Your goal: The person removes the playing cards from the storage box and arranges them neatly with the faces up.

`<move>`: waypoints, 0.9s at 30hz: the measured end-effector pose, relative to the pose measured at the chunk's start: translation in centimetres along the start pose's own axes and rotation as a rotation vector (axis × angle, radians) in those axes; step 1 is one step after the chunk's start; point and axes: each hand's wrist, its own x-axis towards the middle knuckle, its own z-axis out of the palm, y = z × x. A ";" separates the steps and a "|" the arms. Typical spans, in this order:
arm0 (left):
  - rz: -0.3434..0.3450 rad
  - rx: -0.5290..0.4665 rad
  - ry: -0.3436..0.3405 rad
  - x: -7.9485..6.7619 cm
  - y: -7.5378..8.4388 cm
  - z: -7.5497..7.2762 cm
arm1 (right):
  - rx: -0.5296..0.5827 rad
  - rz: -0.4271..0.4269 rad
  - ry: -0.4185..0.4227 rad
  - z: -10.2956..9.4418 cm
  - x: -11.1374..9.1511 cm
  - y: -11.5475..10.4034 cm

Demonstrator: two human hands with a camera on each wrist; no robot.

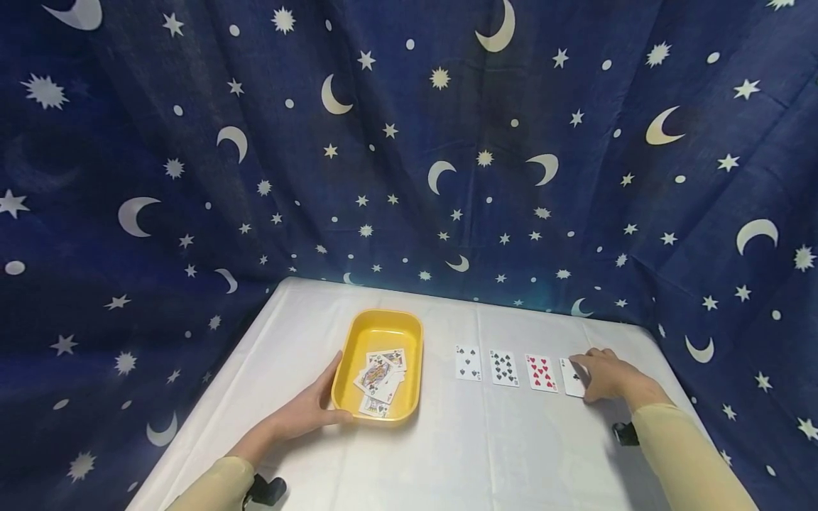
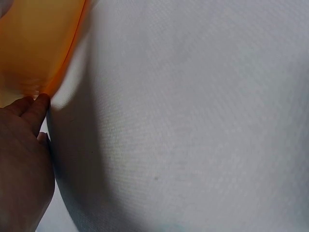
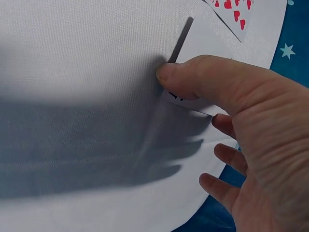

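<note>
My left hand (image 1: 300,410) holds the near-left corner of a yellow tray (image 1: 417,369), thumb along the near side and fingers at the left side. In the left wrist view its fingertips (image 2: 42,99) touch the orange-looking rim. Several playing cards (image 1: 377,380) lie overlapped in the tray, a queen among them. At the right, my right hand (image 1: 607,375) holds a club playing card (image 1: 571,378) by its edges, on or just above the table. The right wrist view shows the thumb (image 3: 188,77) over that card; the index finger is mostly hidden there.
Left of the held card, a red heart card (image 1: 541,372), a spade card (image 1: 504,368) and a sparser black-suit card (image 1: 469,363) lie face up in a row. A white cloth (image 1: 441,461) covers the table. A dark blue curtain (image 1: 409,177) with moons and stars surrounds it.
</note>
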 end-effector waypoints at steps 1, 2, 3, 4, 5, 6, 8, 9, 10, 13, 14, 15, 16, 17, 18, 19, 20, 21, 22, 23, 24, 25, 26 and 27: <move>-0.001 0.004 0.001 0.0 0.0 0.0 | -0.001 0.002 -0.002 0.0 0.0 0.1; -0.002 0.006 0.002 0.0 0.0 0.0 | -0.004 0.001 -0.006 0.1 0.1 0.2; -0.002 0.009 0.004 0.0 0.1 0.0 | -0.005 0.001 -0.008 0.1 0.1 0.3; -0.002 0.012 0.005 0.0 0.1 0.0 | -0.007 0.000 -0.010 0.1 0.1 0.3; -0.003 0.013 0.005 0.0 0.1 0.0 | -0.010 -0.002 -0.009 0.0 0.1 0.3; -0.005 0.016 0.007 0.0 0.1 0.0 | -0.012 -0.006 -0.008 0.0 0.1 0.4; -0.005 0.016 0.007 0.0 0.2 0.0 | -0.015 -0.011 -0.008 -0.2 0.2 0.4; -0.005 0.015 0.006 0.0 0.2 0.0 | -0.014 -0.011 -0.009 -0.2 0.1 0.3; -0.003 0.012 0.004 0.0 0.2 0.0 | -0.015 -0.009 -0.010 -0.2 0.1 0.3; -0.002 0.005 0.000 0.0 0.1 -0.1 | -0.015 -0.002 -0.018 -0.4 -0.1 0.1; -0.001 0.003 0.000 0.0 0.1 -0.1 | -0.013 -0.004 -0.020 -0.4 -0.2 0.0; 0.000 0.003 0.001 0.0 0.1 -0.1 | -0.013 -0.005 -0.019 -0.4 -0.2 0.0; 0.001 0.001 0.002 0.0 0.1 -0.1 | -0.013 -0.006 -0.018 -0.5 -0.3 -0.1; -0.001 0.001 0.001 0.0 0.1 0.0 | -0.011 -0.009 -0.016 -0.5 -0.3 -0.1; 0.000 -0.001 0.002 0.0 0.1 0.0 | -0.009 -0.012 -0.014 -0.5 -0.4 -0.2; 0.000 -0.002 0.003 0.0 0.0 0.0 | -0.007 -0.016 -0.012 -0.5 -0.4 -0.2; 0.001 -0.003 0.003 0.0 0.0 0.0 | -0.007 -0.019 -0.011 -0.5 -0.5 -0.3; 0.000 -0.005 0.003 0.0 0.0 0.0 | -0.008 -0.017 -0.010 -0.5 -0.5 -0.3; 0.000 -0.006 0.003 0.0 0.0 0.0 | -0.009 -0.015 -0.010 -0.5 -0.5 -0.3; -0.001 -0.006 0.003 0.0 0.0 0.0 | -0.010 -0.013 -0.010 -0.6 -0.5 -0.3; -0.001 -0.006 0.003 0.0 0.0 0.0 | -0.013 -0.012 -0.010 -0.6 -0.4 -0.3; -0.001 -0.007 0.003 0.0 0.0 0.0 | -0.014 -0.010 -0.011 -0.6 -0.4 -0.3; -0.002 -0.007 0.002 -0.1 0.0 0.0 | -0.014 -0.008 -0.012 -0.5 -0.4 -0.3; -0.004 -0.006 0.002 -0.1 0.1 0.0 | -0.013 -0.008 -0.013 -0.5 -0.4 -0.3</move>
